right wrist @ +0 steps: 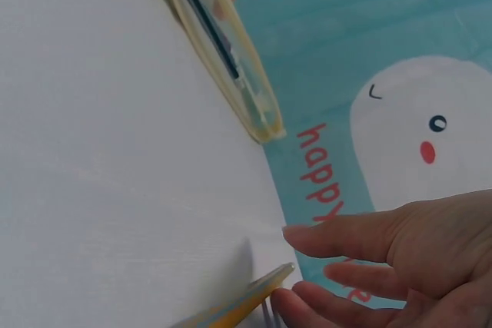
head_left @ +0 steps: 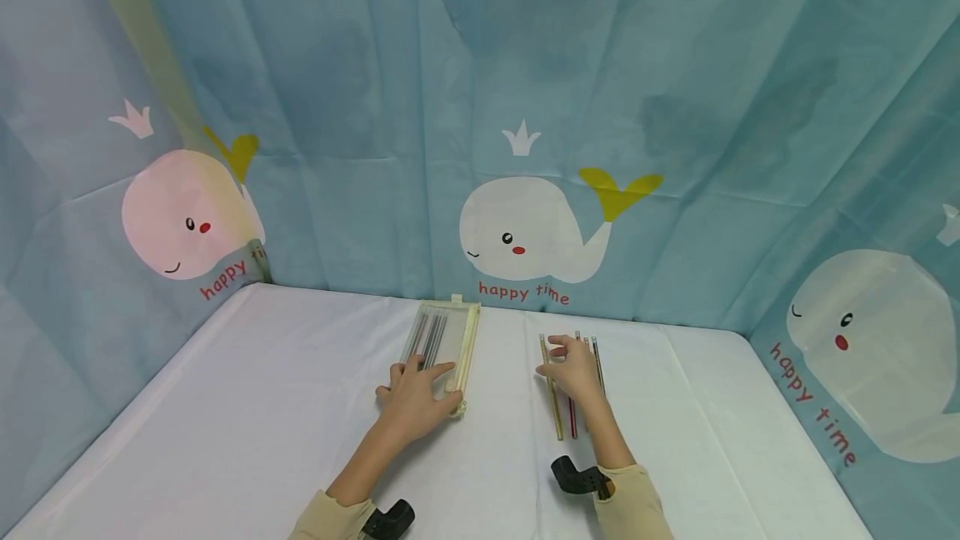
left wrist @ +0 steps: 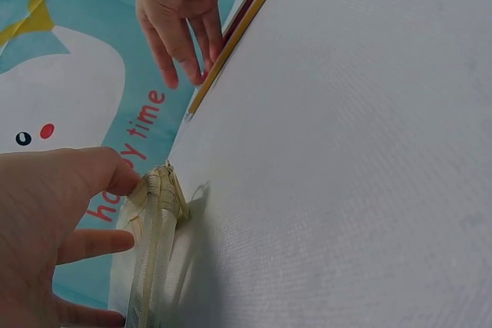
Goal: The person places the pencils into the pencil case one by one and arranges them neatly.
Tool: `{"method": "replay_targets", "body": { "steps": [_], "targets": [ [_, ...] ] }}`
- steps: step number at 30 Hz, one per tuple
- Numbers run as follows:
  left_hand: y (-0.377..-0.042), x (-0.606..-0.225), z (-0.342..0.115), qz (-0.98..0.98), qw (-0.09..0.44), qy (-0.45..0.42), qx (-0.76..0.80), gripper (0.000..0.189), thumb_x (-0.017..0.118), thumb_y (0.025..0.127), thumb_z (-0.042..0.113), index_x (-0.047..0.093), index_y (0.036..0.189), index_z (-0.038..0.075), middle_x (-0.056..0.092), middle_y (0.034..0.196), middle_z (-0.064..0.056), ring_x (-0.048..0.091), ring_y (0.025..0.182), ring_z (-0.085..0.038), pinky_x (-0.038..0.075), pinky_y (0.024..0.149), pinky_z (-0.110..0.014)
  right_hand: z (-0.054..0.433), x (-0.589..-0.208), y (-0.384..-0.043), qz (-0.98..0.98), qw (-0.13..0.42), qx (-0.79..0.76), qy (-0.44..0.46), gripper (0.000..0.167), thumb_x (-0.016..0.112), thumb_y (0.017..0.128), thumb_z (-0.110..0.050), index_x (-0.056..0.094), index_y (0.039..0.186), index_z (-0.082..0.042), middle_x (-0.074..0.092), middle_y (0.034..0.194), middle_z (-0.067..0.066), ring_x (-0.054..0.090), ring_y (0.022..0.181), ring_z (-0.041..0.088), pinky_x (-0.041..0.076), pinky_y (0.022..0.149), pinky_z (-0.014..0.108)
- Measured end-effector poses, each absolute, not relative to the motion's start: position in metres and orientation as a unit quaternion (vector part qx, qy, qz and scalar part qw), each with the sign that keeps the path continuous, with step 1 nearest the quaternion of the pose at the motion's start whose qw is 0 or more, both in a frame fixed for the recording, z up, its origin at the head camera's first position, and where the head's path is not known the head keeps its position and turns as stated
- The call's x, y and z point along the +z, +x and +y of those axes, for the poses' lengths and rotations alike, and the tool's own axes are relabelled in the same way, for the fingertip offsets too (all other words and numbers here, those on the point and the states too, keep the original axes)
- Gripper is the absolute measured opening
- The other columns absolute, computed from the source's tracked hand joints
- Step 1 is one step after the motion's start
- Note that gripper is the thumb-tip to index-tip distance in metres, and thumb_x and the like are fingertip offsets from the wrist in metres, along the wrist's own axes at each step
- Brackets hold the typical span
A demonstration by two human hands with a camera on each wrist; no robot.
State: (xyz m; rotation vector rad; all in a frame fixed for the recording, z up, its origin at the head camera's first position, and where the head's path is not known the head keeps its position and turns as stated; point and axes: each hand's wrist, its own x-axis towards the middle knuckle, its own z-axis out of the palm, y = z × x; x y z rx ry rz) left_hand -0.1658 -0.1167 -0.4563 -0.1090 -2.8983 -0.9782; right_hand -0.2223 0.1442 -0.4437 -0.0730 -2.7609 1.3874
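A clear pencil case [head_left: 454, 338] with cream trim lies on the table, and dark pencils [head_left: 432, 340] show through it. My left hand [head_left: 412, 403] rests on its near end with fingers spread; in the left wrist view the thumb touches the trim by the zipper end [left wrist: 160, 186]. To the right, several pencils lie roughly side by side: a yellow pencil [head_left: 553, 398], a red pencil [head_left: 573, 420] and darker ones. Over them is my right hand [head_left: 579, 373], thumb and fingers apart. In the right wrist view its fingertips are beside the yellow pencil's end [right wrist: 280, 273]; contact is unclear.
A white cloth [head_left: 480, 473] covers the table. Blue curtains [head_left: 337, 107] printed with whales stand along the back and both sides, close behind the pencil case and pencils. A black wrist mount [head_left: 577, 476] sits on the right forearm, another [head_left: 390, 521] on the left.
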Motion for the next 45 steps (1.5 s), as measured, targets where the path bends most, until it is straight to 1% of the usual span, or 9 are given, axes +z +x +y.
{"method": "replay_targets", "body": {
  "steps": [6,12,18,21,26,36,41,45],
  "targets": [
    [-0.166,-0.455,-0.117,-0.946,0.04,-0.035,-0.319,0.053,0.068,0.087,0.037,0.074,0.136,0.017,0.047,0.15,-0.035,0.04,0.129,-0.058,0.034,0.08,-0.073,0.138,-0.449,-0.223,-0.894,0.034,0.446,-0.036,0.058,0.085,0.078,0.004,0.066,0.132,0.011,0.072,0.11,0.026,0.067,0.102,0.041,0.06,0.077,0.045],
    [-0.165,-0.454,-0.118,-0.947,0.039,-0.035,-0.317,0.053,0.069,0.087,0.037,0.074,0.136,0.016,0.046,0.15,-0.035,0.04,0.129,-0.058,0.034,0.08,-0.073,0.136,-0.453,-0.224,-0.903,0.038,0.426,-0.038,0.056,0.087,0.077,0.002,0.068,0.129,0.01,0.072,0.103,0.021,0.068,0.092,0.034,0.059,0.073,0.043],
    [-0.165,-0.455,-0.117,-0.948,0.037,-0.035,-0.315,0.053,0.069,0.088,0.038,0.073,0.136,0.016,0.046,0.15,-0.035,0.039,0.13,-0.058,0.034,0.08,-0.072,0.133,-0.457,-0.227,-0.914,0.05,0.401,-0.04,0.056,0.092,0.073,0.0,0.07,0.124,0.01,0.071,0.095,0.016,0.064,0.082,0.027,0.055,0.068,0.038],
    [-0.165,-0.456,-0.117,-0.948,0.036,-0.034,-0.314,0.052,0.069,0.088,0.037,0.074,0.136,0.016,0.046,0.15,-0.035,0.04,0.131,-0.058,0.034,0.08,-0.072,0.131,-0.459,-0.23,-0.917,0.047,0.394,-0.044,0.054,0.092,0.074,0.0,0.071,0.123,0.009,0.069,0.092,0.014,0.062,0.079,0.025,0.053,0.066,0.034],
    [-0.165,-0.457,-0.117,-0.947,0.039,-0.033,-0.316,0.052,0.069,0.088,0.036,0.074,0.135,0.016,0.047,0.15,-0.035,0.04,0.13,-0.057,0.034,0.08,-0.07,0.129,-0.459,-0.233,-0.916,0.04,0.397,-0.047,0.047,0.09,0.076,0.002,0.073,0.119,0.009,0.067,0.086,0.011,0.06,0.075,0.022,0.049,0.061,0.029],
    [-0.165,-0.454,-0.116,-0.947,0.043,-0.036,-0.317,0.051,0.07,0.088,0.037,0.074,0.135,0.016,0.047,0.15,-0.035,0.04,0.128,-0.057,0.034,0.08,-0.07,0.131,-0.455,-0.233,-0.898,0.022,0.436,-0.054,0.042,0.083,0.08,0.007,0.071,0.12,0.012,0.069,0.087,0.013,0.062,0.068,0.018,0.055,0.058,0.027],
    [-0.165,-0.453,-0.116,-0.948,0.04,-0.035,-0.313,0.051,0.071,0.088,0.037,0.074,0.135,0.016,0.047,0.149,-0.035,0.04,0.128,-0.057,0.034,0.08,-0.071,0.132,-0.453,-0.233,-0.892,0.017,0.449,-0.056,0.039,0.081,0.081,0.006,0.072,0.119,0.012,0.07,0.087,0.014,0.062,0.065,0.015,0.053,0.057,0.026],
    [-0.166,-0.455,-0.116,-0.949,0.039,-0.034,-0.311,0.052,0.07,0.088,0.037,0.074,0.135,0.016,0.047,0.149,-0.035,0.04,0.129,-0.057,0.034,0.08,-0.072,0.134,-0.453,-0.233,-0.881,0.01,0.468,-0.058,0.039,0.078,0.081,0.006,0.071,0.119,0.013,0.07,0.088,0.015,0.062,0.065,0.015,0.053,0.057,0.025]
  ]
}}
